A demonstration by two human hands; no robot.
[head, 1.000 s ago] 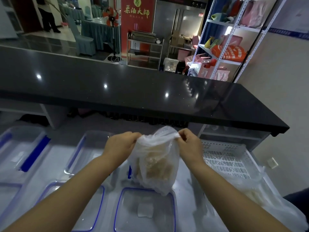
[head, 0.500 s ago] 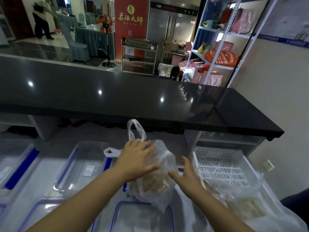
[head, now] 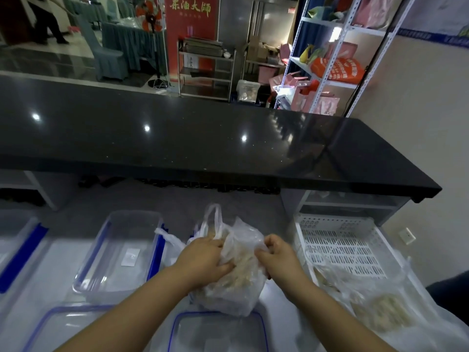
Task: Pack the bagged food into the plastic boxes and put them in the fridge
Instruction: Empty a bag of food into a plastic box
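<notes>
- Bagged food (head: 228, 285) sits between both hands: the left hand (head: 203, 260) grips its film with curled fingers, and the right hand (head: 276, 257) pinches the opposite side.
- Clear plastic box (head: 119, 252) lies to the left and a white crate (head: 340, 247) to the right, on a pale worktop (head: 58, 270).
- Black counter (head: 203, 138) runs beyond, with a shelving rack (head: 330, 59) behind it.

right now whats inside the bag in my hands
Pale tan food pieces show through the clear bag, too blurred to identify. The left hand and right hand cover its upper part.
</notes>
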